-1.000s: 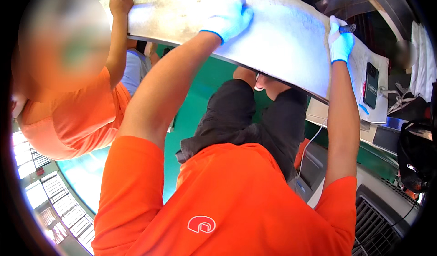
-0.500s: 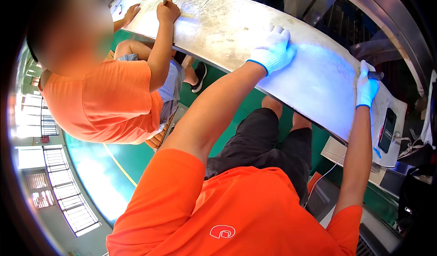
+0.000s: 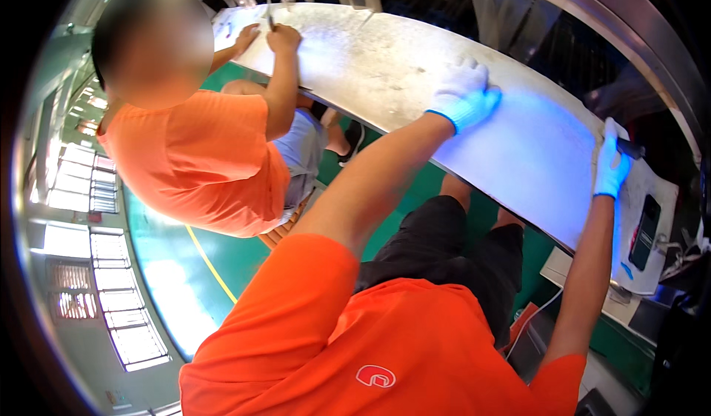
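My left hand (image 3: 465, 96), in a white knit glove with a blue cuff, rests flat on the long white tabletop (image 3: 533, 160), its fingers stretched out toward the far side. Nothing shows in it. At the table's right part my right hand (image 3: 610, 166), gloved the same way, is wrapped round a short black cylinder that looks like a torch (image 3: 632, 149). One end of it sticks out on the far right side of the fist. Blue-violet light spreads over the tabletop between my two hands.
A black phone (image 3: 645, 231) and a small blue scrap (image 3: 627, 271) lie right of my right forearm. A co-worker in orange (image 3: 192, 160) sits at left, holding a slim tool (image 3: 270, 21) at the table. Clear plastic strips (image 3: 511, 9) hang beyond the far edge.
My view has tilted a little, so everything sits slightly lower and farther right. Both hands keep their places on the table, and the right still grips the torch.
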A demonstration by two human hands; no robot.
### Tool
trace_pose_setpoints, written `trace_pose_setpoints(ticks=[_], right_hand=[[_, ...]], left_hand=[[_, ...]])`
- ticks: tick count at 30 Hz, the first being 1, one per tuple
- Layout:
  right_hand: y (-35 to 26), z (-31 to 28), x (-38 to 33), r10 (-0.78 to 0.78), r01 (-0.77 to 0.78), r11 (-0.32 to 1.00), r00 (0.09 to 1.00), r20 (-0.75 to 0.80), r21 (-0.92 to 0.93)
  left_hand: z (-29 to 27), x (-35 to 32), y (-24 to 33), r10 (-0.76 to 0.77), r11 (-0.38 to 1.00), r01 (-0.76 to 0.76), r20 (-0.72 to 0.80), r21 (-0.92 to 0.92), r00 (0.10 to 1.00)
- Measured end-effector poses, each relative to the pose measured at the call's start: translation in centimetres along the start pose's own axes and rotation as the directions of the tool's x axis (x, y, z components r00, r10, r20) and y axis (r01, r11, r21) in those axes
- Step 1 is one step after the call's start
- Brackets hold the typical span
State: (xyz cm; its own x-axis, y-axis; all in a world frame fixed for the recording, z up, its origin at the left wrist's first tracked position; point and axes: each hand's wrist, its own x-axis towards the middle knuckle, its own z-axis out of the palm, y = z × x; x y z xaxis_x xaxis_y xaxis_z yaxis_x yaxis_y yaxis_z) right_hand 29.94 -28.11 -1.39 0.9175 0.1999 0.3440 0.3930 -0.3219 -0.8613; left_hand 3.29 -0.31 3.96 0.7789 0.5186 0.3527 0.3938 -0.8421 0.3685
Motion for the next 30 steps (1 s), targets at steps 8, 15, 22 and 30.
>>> trace_pose_setpoints(ticks=[8,15,22,30], right_hand=[[0.4,-0.4,-0.9,-0.075,0.076,0.997,0.995,0.063,-0.024],[-0.7,0.2,-3.5,-0.153,0.155,0.988,0.986,0.071,-0.023],[-1.8,-0.2,-3.9,-0.257,0.272,0.94,0.962,0.095,-0.208],[-2.5,-1.0,-3.8,-0.051,0.109,0.917,0.986,0.16,-0.383]], left_hand=[[-0.1,2.7,0.7,-0.188,0.982,0.189,0.096,-0.006,0.977],[-0.1,3.6,-0.1,-0.232,0.971,0.235,0.101,-0.029,0.968],[-0.5,1.8,-0.9,-0.201,0.942,0.234,0.15,-0.241,0.968],[1.3,4.3,0.4,0.063,0.877,-0.009,0.096,-0.48,0.993]])
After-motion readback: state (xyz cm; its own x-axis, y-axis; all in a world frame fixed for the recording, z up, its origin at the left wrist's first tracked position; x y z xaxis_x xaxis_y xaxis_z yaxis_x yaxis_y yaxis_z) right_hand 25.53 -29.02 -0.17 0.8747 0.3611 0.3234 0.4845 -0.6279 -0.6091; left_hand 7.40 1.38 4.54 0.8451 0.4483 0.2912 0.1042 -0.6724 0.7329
